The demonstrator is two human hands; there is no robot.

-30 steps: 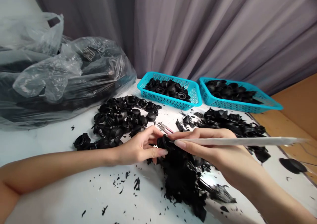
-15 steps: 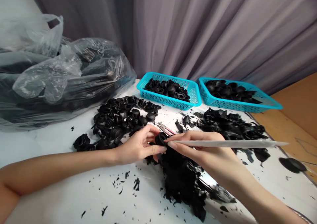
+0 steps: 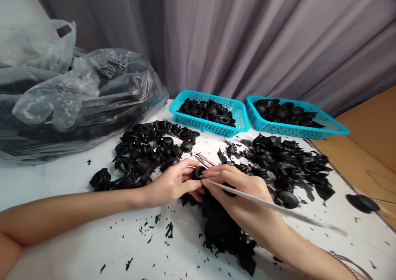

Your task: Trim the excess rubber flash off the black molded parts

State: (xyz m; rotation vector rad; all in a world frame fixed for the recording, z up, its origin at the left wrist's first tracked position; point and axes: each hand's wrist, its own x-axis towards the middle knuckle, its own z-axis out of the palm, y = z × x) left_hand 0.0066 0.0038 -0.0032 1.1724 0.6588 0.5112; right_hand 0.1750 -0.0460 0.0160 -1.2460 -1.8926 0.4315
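Note:
My left hand [image 3: 177, 183] pinches a black ribbed rubber part [image 3: 197, 172] between thumb and fingers, its round open end facing up. My right hand [image 3: 244, 189] is closed around a long, thin, pale tool [image 3: 278, 208]. The near tip of that tool meets the rubber part's rim; its far end slants down to the right and is blurred. Exactly what kind of tool it is, I cannot tell. Just behind the fingers lie small scissors [image 3: 204, 159] with pinkish handles, partly hidden. Beneath both hands is a heap of black rubber scraps [image 3: 227, 234].
More ribbed rubber parts [image 3: 145, 152] are piled at left and a ragged pile [image 3: 284, 160] lies at right. Two blue baskets [image 3: 213, 127] [image 3: 297, 128] hold similar parts. A large clear plastic bag [image 3: 123, 102] stands at back left. One black disc [image 3: 361, 203] rests near the right edge.
My right hand has turned, so the pale tool's far end has swung downward from nearly level. Its fingers have come closer over the rubber part. My left hand keeps its hold.

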